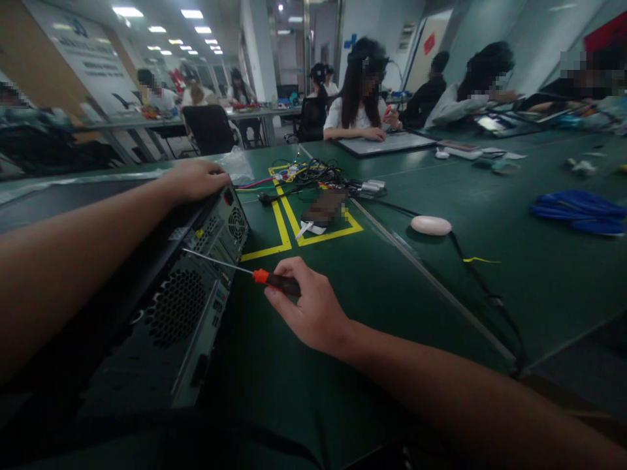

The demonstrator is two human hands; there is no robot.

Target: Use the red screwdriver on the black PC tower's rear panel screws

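Note:
A dark desktop computer case (pixel 196 287) lies at the left, its metal rear panel with round vent holes turned to the right. My left hand (pixel 193 179) rests on the case's top near the far rear corner, fingers bent over the edge and partly hidden. Between the fingers and thumb of my right hand (pixel 311 303) is a screwdriver (pixel 277 282) with an orange and black handle. Its thin shaft points left, and the tip meets the rear panel near its upper edge. Whether a screw sits under the tip is too small to tell.
Tangled cables (pixel 318 173) and a dark phone-like object (pixel 323 207) lie by yellow tape marks (pixel 287 228) on the green table (pixel 392 274). A whitish oval object (pixel 431 226) sits beside a black cable. Blue fabric (pixel 578 210) lies at right. People work across the table.

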